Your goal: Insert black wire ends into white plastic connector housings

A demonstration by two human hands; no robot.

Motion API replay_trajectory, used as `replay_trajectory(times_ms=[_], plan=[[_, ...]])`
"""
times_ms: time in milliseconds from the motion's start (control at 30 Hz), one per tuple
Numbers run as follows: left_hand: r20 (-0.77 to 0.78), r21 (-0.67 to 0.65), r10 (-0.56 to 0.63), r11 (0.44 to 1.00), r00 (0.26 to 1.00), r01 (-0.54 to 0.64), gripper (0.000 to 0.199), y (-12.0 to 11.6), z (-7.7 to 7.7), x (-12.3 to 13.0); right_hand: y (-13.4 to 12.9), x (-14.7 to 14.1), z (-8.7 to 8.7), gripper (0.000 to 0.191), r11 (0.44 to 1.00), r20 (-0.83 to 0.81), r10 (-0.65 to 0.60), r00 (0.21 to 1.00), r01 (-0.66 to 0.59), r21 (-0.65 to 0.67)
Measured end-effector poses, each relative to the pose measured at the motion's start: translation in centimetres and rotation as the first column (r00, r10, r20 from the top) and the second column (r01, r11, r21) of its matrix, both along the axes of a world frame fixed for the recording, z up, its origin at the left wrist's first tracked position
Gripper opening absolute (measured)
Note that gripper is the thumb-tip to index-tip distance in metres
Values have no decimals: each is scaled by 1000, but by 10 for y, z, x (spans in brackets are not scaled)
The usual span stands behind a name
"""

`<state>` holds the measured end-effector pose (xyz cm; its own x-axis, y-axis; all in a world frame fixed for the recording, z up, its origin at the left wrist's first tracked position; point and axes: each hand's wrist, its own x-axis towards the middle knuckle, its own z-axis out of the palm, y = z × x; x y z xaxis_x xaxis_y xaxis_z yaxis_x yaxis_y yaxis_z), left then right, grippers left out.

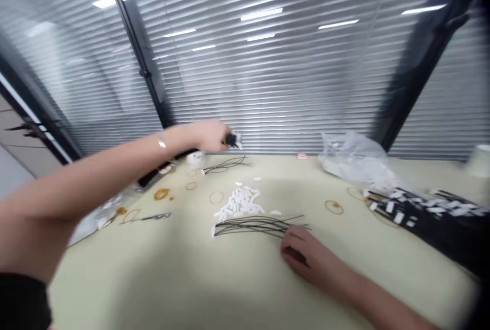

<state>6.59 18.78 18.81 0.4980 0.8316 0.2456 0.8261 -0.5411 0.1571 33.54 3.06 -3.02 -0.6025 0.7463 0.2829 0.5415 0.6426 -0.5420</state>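
My left hand (212, 136) is raised over the far part of the table, closed around a black bundle (230, 139) with small white pieces at its tip. It looks like black wires with white ends, though blur hides the detail. My right hand (306, 256) rests on the table with curled fingers, beside the free ends of a fan of black wires (248, 225); what its fingers hold, if anything, is hidden. A white connector (213, 231) caps the left end of those wires. Just behind them lies a pile of small white connectors (240, 201).
More black wires (224, 166) lie farther back. Scissors (153, 216) and rubber bands (161, 194) are at the left. On the right are a clear plastic bag (354, 159) and a dark heap of white-tipped wires (429, 225). Window blinds (268, 90) rise behind the table.
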Motion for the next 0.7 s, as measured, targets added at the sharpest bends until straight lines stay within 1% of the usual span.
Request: replay_trajectory(times_ms=[33, 100, 167, 200, 267, 300, 333, 367, 400, 433, 467, 500, 533, 567, 600, 633, 700], plan=[[-79, -64, -37, 997, 996, 32, 23, 11, -16, 18, 0, 0, 1, 11, 1000, 3, -9, 1000, 9, 4], [-205, -185, -121, 979, 971, 83, 23, 31, -52, 53, -1, -1, 2, 11, 1000, 11, -26, 1000, 25, 10], [-249, -262, -188, 958, 950, 120, 25, 47, -88, 80, -2, -2, 4, 12, 999, 21, -38, 999, 38, 14], [-251, -289, -209, 948, 945, 133, 26, 53, -103, 89, -2, -2, 5, 12, 999, 26, -42, 999, 42, 13], [-215, -335, -238, 929, 947, 157, 28, 61, -125, 95, -2, -2, 6, 11, 999, 32, -44, 999, 44, 8], [-177, -347, -244, 922, 954, 171, 28, 64, -131, 93, -2, -2, 7, 11, 999, 32, -43, 999, 43, 4], [-125, -351, -244, 917, 962, 187, 28, 66, -134, 89, -2, -2, 7, 11, 999, 31, -41, 999, 42, -1], [-58, -343, -238, 917, 970, 204, 27, 67, -133, 83, -2, -1, 7, 11, 999, 26, -39, 999, 39, -8], [26, -319, -225, 922, 974, 221, 27, 67, -130, 75, -2, -1, 8, 11, 999, 21, -37, 999, 38, -14], [127, -277, -204, 933, 971, 232, 26, 67, -123, 67, -1, -1, 8, 11, 999, 14, -37, 999, 37, -20], [243, -220, -179, 947, 953, 234, 26, 67, -112, 59, -1, 0, 7, 12, 999, 7, -37, 999, 37, -24], [370, -147, -151, 965, 917, 218, 27, 67, -100, 50, -1, 0, 7, 12, 999, 1, -36, 999, 36, -27], [497, -77, -125, 979, 859, 187, 29, 66, -85, 41, -1, 0, 6, 12, 999, -2, -36, 999, 36, -27], [621, -13, -110, 988, 776, 151, 31, 65, -68, 32, -2, 0, 5, 12, 999, -3, -35, 999, 35, -24], [732, 47, -110, 993, 672, 111, 34, 62, -52, 22, -2, 0, 4, 12, 999, -1, -33, 999, 33, -19], [823, 95, -125, 992, 554, 81, 37, 59, -35, 13, -3, 1, 3, 13, 999, 2, -33, 999, 34, -13], [939, 169, -177, 984, 293, 53, 42, 46, -8, -5, -5, 1, 4, 17, 999, 6, -36, 999, 36, 26]])
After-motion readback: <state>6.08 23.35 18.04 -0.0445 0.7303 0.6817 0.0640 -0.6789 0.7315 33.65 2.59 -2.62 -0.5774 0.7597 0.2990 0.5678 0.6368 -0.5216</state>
